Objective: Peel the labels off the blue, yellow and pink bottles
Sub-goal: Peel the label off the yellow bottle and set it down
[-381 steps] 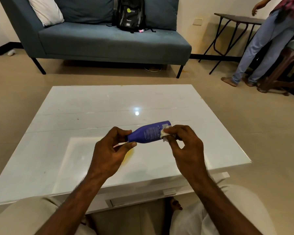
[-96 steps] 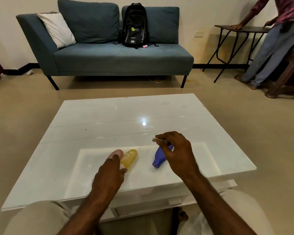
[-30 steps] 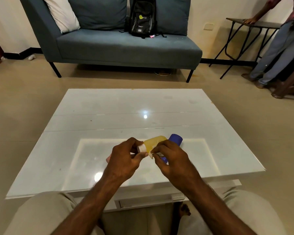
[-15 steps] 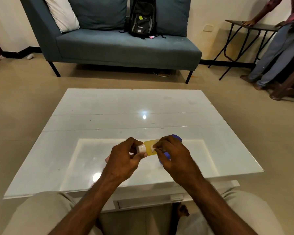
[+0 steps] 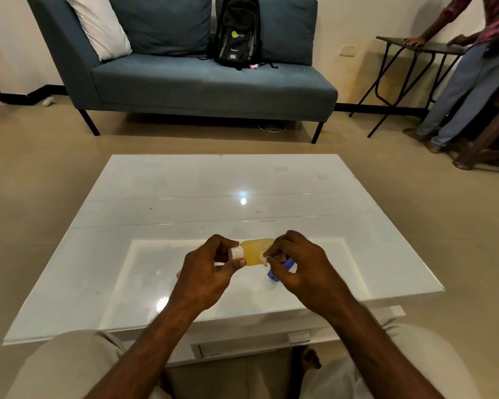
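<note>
Since half a second ago, both hands have kept the small translucent yellow plastic bottle [image 5: 255, 251] lifted sideways above the glossy white worktop [image 5: 185, 197]. The left hand [image 5: 206, 272] pinches its white-capped end, while the right hand [image 5: 297, 266] pinches a pale scrap of label [image 5: 263, 256] at the bottle's body. A blue bottle [image 5: 280, 269] lies on the worktop, mostly hidden behind the right hand.
</note>
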